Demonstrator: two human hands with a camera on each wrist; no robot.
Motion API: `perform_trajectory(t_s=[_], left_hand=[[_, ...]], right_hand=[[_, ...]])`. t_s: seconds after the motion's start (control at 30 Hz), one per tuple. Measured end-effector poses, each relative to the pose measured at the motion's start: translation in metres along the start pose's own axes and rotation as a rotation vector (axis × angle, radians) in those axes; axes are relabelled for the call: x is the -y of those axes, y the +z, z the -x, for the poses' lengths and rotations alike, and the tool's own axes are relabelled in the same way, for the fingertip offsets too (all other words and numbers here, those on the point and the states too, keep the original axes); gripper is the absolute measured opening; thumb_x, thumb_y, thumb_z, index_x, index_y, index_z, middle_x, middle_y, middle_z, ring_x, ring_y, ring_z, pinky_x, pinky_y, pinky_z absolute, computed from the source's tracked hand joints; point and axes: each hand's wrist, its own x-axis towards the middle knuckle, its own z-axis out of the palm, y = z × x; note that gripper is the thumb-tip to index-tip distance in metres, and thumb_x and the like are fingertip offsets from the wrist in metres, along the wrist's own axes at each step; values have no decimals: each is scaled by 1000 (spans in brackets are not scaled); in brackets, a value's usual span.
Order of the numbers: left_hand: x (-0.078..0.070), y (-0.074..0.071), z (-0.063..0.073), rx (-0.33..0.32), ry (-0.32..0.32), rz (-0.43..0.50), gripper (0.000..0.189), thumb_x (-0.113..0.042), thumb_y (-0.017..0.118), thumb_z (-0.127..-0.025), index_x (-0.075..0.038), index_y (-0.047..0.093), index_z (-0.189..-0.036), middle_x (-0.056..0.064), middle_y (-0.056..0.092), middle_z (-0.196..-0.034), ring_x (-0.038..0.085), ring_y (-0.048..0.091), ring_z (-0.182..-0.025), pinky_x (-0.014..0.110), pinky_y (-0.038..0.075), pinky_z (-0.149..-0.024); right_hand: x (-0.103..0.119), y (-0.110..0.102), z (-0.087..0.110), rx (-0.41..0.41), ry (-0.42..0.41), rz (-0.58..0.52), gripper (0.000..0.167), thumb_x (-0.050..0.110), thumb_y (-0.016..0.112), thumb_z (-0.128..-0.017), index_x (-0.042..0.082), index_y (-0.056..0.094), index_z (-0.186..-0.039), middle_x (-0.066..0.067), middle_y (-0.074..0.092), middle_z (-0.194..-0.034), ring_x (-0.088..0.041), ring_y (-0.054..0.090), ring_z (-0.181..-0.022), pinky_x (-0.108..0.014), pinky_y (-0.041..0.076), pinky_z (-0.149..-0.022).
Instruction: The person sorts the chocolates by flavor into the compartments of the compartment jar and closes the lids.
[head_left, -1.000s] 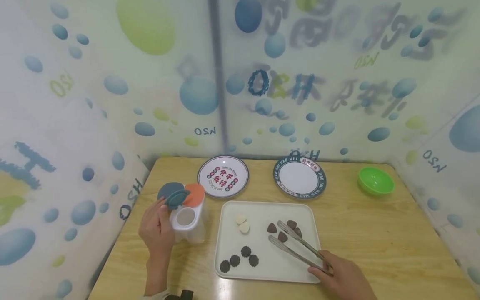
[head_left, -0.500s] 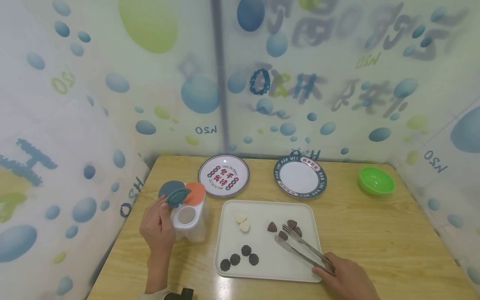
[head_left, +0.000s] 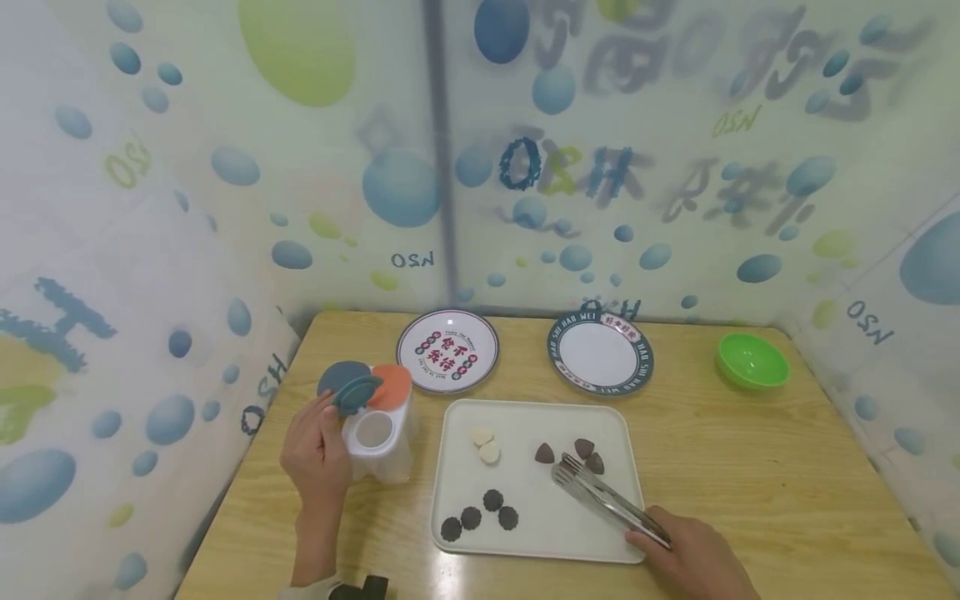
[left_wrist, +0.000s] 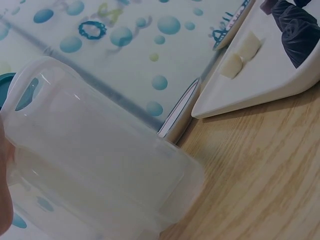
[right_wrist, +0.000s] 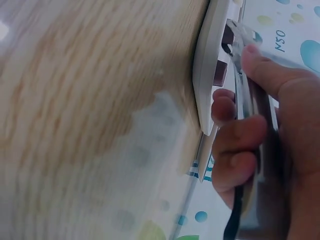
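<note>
Left hand (head_left: 317, 457) pinches a raised round teal lid (head_left: 357, 395); right hand (head_left: 697, 550) curls round silver metal tongs (head_left: 617, 507), almost closed.
Tongs slant far-left over the white rectangular tray's (head_left: 540, 537) right edge, tips at dark brown triangular pieces (head_left: 596, 463) toward its far-right corner, the right hand nearer.

Wooden table (head_left: 787, 467) with tray (head_left: 540, 529), pale-rimmed plate (head_left: 447, 352), dark-rimmed plate (head_left: 600, 354), green bowl (head_left: 752, 361), translucent container (head_left: 384, 465)

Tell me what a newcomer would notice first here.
Probably the bright green bowl at the far right of the table. Then the metal tongs in the right hand, reaching over the white tray, and the teal lid the left hand holds raised at the translucent container.
</note>
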Motion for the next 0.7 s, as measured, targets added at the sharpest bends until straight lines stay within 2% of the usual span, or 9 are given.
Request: perform_trajectory(t_s=[0.2,0.4,0.57,0.7], left_hand=[[1,0,1,0,-6,5,16,-1,62,-92,8,74,-86,24,75,-90,44,71,-94,17,45,-102],[1,2,1,-7,-1,9,18,-2,62,-92,9,74,-83,23,75,-89,43,71,-94,18,46,-101],[1,3,-1,-2,-7,10,16,-1,63,-92,8,75,-86,23,75,-90,42,71,-95,18,46,-102],[1,1,0,0,-17,-4,15,0,62,-91,7,75,-87,23,75,-91,41,71,-95,16,45,-102]], right_hand=[[1,-4,-1,-41,-118,-34,29,51,64,-92,27,53,-79,16,43,-61,1,39,-56,-20,35,-54],[13,-10,-12,-148,-265,-39,21,46,65,-93,32,55,-81,21,42,-63,4,40,-57,-18,35,-54],[35,-15,-28,-230,-411,-50,18,43,68,-92,35,54,-83,24,41,-64,6,38,-55,-17,34,-52],[62,-17,-38,-228,-497,-60,20,45,67,-92,33,53,-85,23,40,-65,6,35,-54,-17,33,-50]])
